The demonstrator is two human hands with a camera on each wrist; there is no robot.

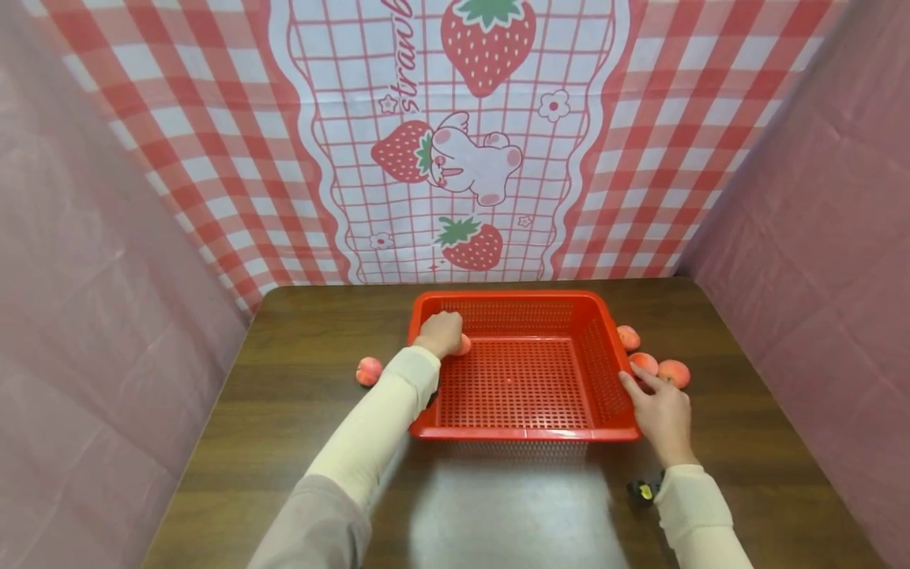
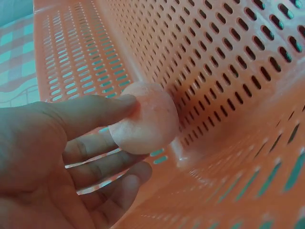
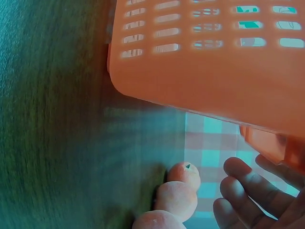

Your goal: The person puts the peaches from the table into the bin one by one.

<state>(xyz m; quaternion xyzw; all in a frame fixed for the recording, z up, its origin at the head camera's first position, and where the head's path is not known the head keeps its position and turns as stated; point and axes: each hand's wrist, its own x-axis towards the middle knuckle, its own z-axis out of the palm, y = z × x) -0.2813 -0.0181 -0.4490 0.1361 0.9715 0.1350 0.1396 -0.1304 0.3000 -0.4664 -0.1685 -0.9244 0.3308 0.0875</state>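
In the head view a red perforated basket (image 1: 508, 434) stands on the table. My left hand (image 1: 440, 333) is inside its left end, holding a peach (image 1: 465, 344). The left wrist view shows the thumb and fingers of that hand (image 2: 90, 143) round the peach (image 2: 147, 119), close to the basket wall (image 2: 190, 57). My right hand (image 1: 663, 412) is at the basket's right rim, fingers loosely bent, beside several peaches (image 1: 673, 374). In the right wrist view the hand (image 3: 257, 195) is near the basket (image 3: 205, 81), with peaches (image 3: 177, 200) to its left.
Another peach (image 1: 369, 371) lies on the wooden table (image 1: 284, 411) left of the basket. A small black object with a yellow mark (image 1: 643, 491) is by the right wrist. A checked strawberry-print cloth (image 1: 455, 142) hangs behind, and pink cloths (image 1: 817, 237) hang at both sides.
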